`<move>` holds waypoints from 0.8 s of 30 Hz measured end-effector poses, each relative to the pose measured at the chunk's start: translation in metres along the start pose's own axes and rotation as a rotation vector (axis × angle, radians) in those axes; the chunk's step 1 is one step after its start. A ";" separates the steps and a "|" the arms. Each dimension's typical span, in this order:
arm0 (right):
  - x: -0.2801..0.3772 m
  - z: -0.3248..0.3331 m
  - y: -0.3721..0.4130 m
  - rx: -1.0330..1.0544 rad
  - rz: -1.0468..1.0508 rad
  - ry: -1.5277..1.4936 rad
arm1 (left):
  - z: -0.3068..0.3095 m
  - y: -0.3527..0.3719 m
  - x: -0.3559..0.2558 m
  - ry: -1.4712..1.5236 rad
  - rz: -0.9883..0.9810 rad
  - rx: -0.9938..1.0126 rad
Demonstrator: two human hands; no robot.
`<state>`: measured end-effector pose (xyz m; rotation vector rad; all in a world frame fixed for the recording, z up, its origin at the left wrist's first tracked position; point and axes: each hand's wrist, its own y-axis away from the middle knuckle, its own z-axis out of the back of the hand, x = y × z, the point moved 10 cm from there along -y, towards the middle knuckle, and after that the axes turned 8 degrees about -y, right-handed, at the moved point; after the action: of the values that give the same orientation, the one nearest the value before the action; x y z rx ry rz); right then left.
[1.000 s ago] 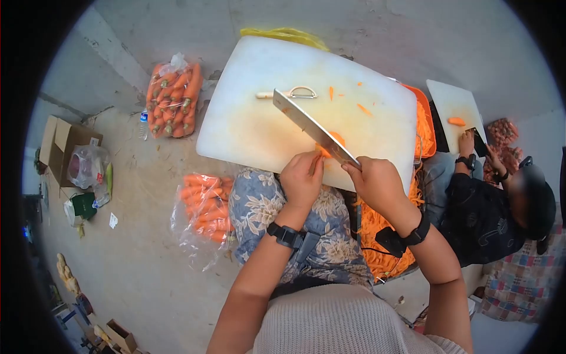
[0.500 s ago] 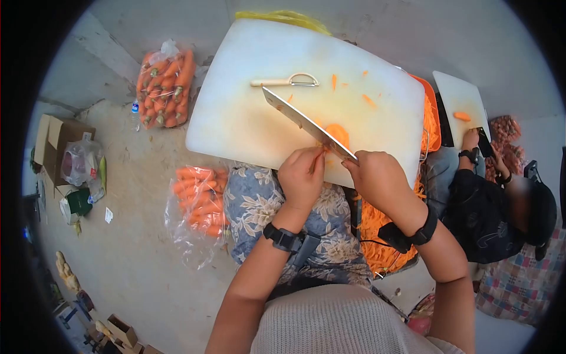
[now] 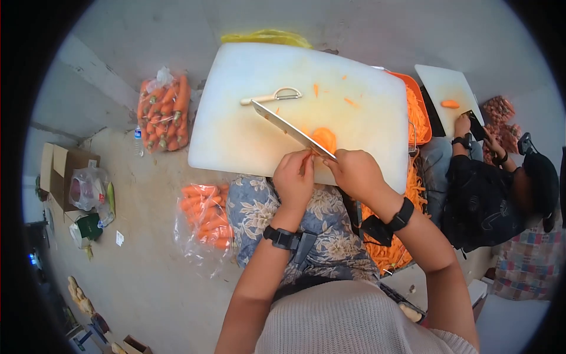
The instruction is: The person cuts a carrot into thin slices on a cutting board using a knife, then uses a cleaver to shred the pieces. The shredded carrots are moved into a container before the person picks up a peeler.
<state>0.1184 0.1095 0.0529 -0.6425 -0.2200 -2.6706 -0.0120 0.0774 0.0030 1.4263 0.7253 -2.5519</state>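
My right hand (image 3: 359, 174) is closed round the handle of a broad kitchen knife (image 3: 289, 128), its blade slanting up and left across a white cutting board (image 3: 227, 76). Close beside it, my left hand (image 3: 293, 180) has its fingers curled at the board's near edge, with a small piece of carrot (image 3: 305, 160) showing between them. Overlapping carrot slices (image 3: 324, 140) lie just right of the blade. Beyond the knife tip rests a peeler (image 3: 271, 97) with a cream handle. A few carrot shreds (image 3: 316, 90) are scattered on the board.
Bagged carrots (image 3: 162, 115) stand left of the board, and another open bag of carrots (image 3: 206, 215) sits by my leg. Shredded carrot fills an orange basket (image 3: 425, 112) and a tray (image 3: 383, 255) at right. A co-worker (image 3: 489, 200) cuts at a second board (image 3: 445, 82).
The view has shifted, so the board appears lower and slightly left. The knife has moved a little left relative to the carrot slices, leaving more of them uncovered. Both hands keep their grips.
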 end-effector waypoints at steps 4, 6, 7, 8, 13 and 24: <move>-0.018 0.040 0.020 -0.096 -0.084 -0.119 | -0.010 -0.002 0.008 0.047 0.069 0.045; -0.033 0.053 0.028 -0.183 -0.095 -0.169 | -0.016 -0.004 0.013 0.058 0.106 0.075; -0.048 0.051 0.031 -0.202 -0.148 -0.149 | -0.013 -0.006 0.008 0.051 0.088 0.079; -0.060 0.051 0.033 -0.222 -0.202 -0.129 | -0.013 -0.009 0.002 -0.032 0.059 0.096; -0.073 0.047 0.035 -0.181 -0.248 -0.042 | -0.006 -0.019 -0.019 -0.164 -0.029 0.088; -0.058 0.020 0.021 0.043 -0.092 0.024 | -0.012 -0.008 -0.010 -0.228 -0.153 0.125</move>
<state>0.1831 0.1139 0.0449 -0.6007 -0.3068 -2.7512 -0.0001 0.0894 0.0085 1.1235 0.6726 -2.8617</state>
